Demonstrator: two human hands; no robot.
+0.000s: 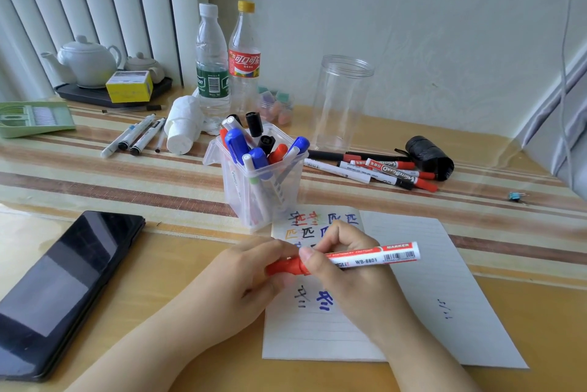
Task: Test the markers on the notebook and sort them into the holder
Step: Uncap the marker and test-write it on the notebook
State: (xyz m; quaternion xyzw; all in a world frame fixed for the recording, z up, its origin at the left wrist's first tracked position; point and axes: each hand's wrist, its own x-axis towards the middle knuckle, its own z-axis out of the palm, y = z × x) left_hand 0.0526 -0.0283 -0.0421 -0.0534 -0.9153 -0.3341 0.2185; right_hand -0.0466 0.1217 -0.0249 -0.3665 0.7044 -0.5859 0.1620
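Note:
Both hands hold one red-and-white marker [374,255] level above the open notebook [444,280]. My left hand [241,280] grips its red cap end; my right hand [346,267] wraps the white barrel. Whether the cap is seated or pulled off I cannot tell. The notebook's left page carries red, blue, black and orange test strokes. Just behind it stands the clear plastic holder [259,197] with several blue, red and black capped markers. More red markers [387,170] lie in a pile to its right, and black-tipped pens [136,134] lie to its left.
A dark phone [63,286] lies at the left front. Behind the holder stand two plastic bottles [227,64], a tissue roll [182,124] and a clear empty jar [343,99]. A black roll [428,158] sits right; a teapot tray [95,93] and green tray [35,120] sit back left.

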